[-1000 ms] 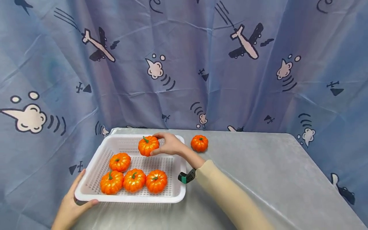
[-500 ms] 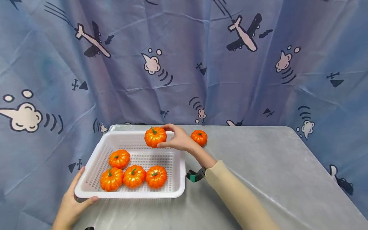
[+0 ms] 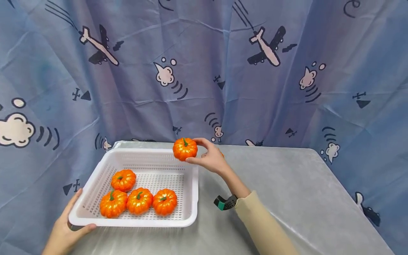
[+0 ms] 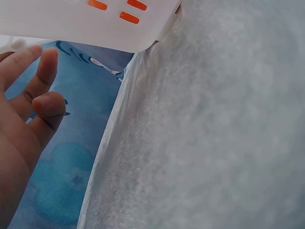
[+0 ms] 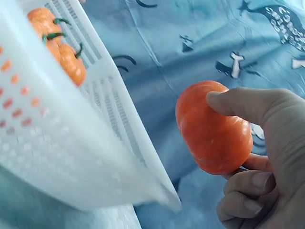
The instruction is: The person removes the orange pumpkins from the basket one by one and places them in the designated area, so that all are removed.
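Observation:
My right hand (image 3: 211, 157) pinches a small orange toy pumpkin (image 3: 185, 148) with a green stem, above the back right corner of the white plastic basket (image 3: 134, 222). In the right wrist view, the thumb lies across that pumpkin (image 5: 214, 129) and fingers support it from the other side. At the basket's front left corner, my left hand (image 3: 65, 225) grips the rim, its thumb at the front edge and its fingers along the left side. Several similar pumpkins (image 3: 139, 200) sit inside the basket. The left wrist view shows some loosely curled fingers (image 4: 45, 71) below the basket wall.
Behind my right hand, another pumpkin (image 3: 222, 155) on the table is almost wholly hidden. The grey covered table (image 3: 280, 184) extends to the right. A blue patterned curtain (image 3: 191, 88) hangs behind and around it.
My right hand has moved right and a little up with the pumpkin, from over the basket's inside to its back right corner. My left hand stays on the basket.

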`<state>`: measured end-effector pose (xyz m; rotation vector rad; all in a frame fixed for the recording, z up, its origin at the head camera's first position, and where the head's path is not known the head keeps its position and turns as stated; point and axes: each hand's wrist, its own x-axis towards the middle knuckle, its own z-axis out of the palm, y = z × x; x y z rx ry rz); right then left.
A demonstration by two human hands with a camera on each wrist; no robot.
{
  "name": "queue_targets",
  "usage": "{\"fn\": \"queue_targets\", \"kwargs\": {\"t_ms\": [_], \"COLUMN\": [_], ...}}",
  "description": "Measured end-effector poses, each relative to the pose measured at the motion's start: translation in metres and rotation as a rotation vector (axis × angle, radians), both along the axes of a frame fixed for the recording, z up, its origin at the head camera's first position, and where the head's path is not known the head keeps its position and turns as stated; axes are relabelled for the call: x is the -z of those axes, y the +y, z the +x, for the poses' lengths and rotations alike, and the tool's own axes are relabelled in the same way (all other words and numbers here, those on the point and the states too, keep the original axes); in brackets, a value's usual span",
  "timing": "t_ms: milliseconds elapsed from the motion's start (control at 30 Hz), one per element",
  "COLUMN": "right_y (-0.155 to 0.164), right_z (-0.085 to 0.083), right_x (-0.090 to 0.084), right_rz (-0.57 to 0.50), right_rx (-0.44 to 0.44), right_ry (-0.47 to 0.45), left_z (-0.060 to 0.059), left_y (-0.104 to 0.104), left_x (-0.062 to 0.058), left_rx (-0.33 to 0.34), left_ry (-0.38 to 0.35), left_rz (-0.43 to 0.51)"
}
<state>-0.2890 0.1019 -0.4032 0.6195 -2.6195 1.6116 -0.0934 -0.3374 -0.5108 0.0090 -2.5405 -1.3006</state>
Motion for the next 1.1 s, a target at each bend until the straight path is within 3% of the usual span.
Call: {"fn": "queue_targets", "kwargs": {"t_ms": [333,533,800,1100], "right_y": [0.051,0.079,0.106,0.118], "right_z": [-0.002,-0.001,0.0,-0.002], "right_x": [0.017,0.024,0.038,0.057], "right_rz": [-0.061,-0.059,-0.034,-0.068], "right_rx": [0.16,0.251,0.396,0.446], "right_ry": [-0.048,-0.062,-0.07,-0.085], "left_z": [-0.001,-0.002,-0.001,0.0], "left_y": [-0.003,-0.001,0.001,0.0], "left_x": [0.0,0.001,-0.001,0.0], "left_rx": [-0.019,-0.014,-0.015,-0.03], "left_ry": [-0.011,0.027,0.025,-0.021], "left_rz": [-0.023,-0.026,-0.021,-0.012]}}
